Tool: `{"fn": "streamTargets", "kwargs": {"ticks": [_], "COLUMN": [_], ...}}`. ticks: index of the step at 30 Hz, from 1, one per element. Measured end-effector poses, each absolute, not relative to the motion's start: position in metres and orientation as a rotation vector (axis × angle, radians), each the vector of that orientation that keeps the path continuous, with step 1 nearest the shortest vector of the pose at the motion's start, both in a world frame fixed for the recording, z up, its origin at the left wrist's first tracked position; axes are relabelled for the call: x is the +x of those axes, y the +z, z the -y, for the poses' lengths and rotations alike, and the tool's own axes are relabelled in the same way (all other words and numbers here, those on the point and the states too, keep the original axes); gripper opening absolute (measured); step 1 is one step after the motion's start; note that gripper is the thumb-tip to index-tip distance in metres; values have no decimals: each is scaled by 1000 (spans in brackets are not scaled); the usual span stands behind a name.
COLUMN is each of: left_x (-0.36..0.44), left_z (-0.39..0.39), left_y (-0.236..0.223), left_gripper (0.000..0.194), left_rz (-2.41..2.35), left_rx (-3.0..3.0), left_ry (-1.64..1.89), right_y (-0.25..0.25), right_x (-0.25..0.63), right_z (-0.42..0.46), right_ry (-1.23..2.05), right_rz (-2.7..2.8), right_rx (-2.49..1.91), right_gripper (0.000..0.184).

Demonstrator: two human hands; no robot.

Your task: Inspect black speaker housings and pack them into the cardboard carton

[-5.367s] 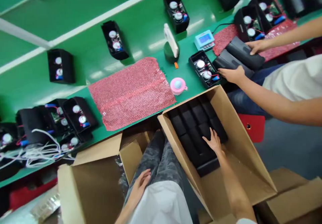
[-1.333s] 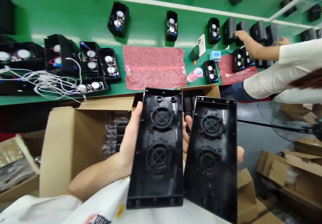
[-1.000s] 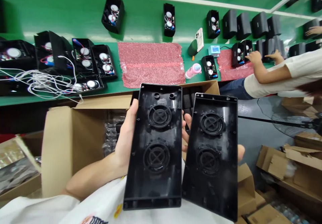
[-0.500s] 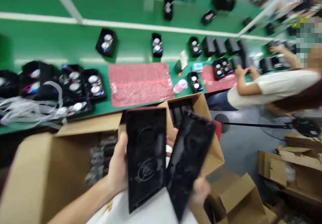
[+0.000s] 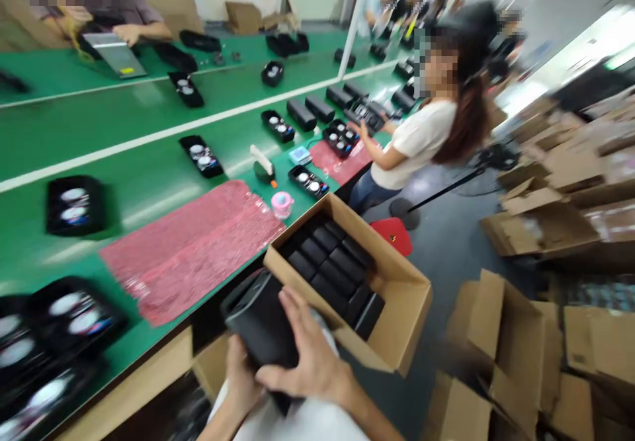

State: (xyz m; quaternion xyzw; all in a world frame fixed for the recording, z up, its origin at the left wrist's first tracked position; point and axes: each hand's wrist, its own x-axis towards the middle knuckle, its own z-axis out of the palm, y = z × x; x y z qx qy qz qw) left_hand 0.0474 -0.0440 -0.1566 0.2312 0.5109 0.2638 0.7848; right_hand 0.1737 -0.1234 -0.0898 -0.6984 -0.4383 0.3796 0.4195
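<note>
Left hand [image 5: 242,380] and right hand [image 5: 313,356] grip the black casing [image 5: 262,325] just off the near edge of the worktop [image 5: 141,340], beside the carton [image 5: 403,315] — right fingers part-spread across it, left fingers mostly hidden.

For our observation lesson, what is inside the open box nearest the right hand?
Black cases in rows fill part of the box. Anything beneath them is covered.

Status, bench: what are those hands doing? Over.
Left hand, right hand: both gripping black casing. Open carton close beside. Pink bubble wrap on green bench.
</note>
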Motion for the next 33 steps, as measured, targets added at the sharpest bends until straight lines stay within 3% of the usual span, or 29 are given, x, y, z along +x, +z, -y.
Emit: {"fn": "streamTargets", "kwargs": {"ticks": [5, 14, 20, 27, 33], "left_x": [78, 154, 205, 100, -17], "left_z": [56, 56, 51, 55, 66], "left_y": [-178, -231, -274, -302, -332], "left_gripper": [97, 98, 100, 69, 83], "left_rz": [-1140, -885, -881, -1261, -1823], "left_rx": [675, 1131, 1163, 1121, 973], "left_ry": [473, 198, 133, 3, 43], "right_y": [-125, -194, -304, -441, -486], "right_x": [196, 266, 365, 520, 548], "right_z": [143, 165, 172, 155, 154], "right_ry": [1130, 1194, 1140, 1077, 1138], "right_rz": [769, 630, 573, 489, 635], "right_rx": [-1778, -1790, -2160, -2739, -2803], "right_gripper": [120, 112, 112, 106, 121]}}
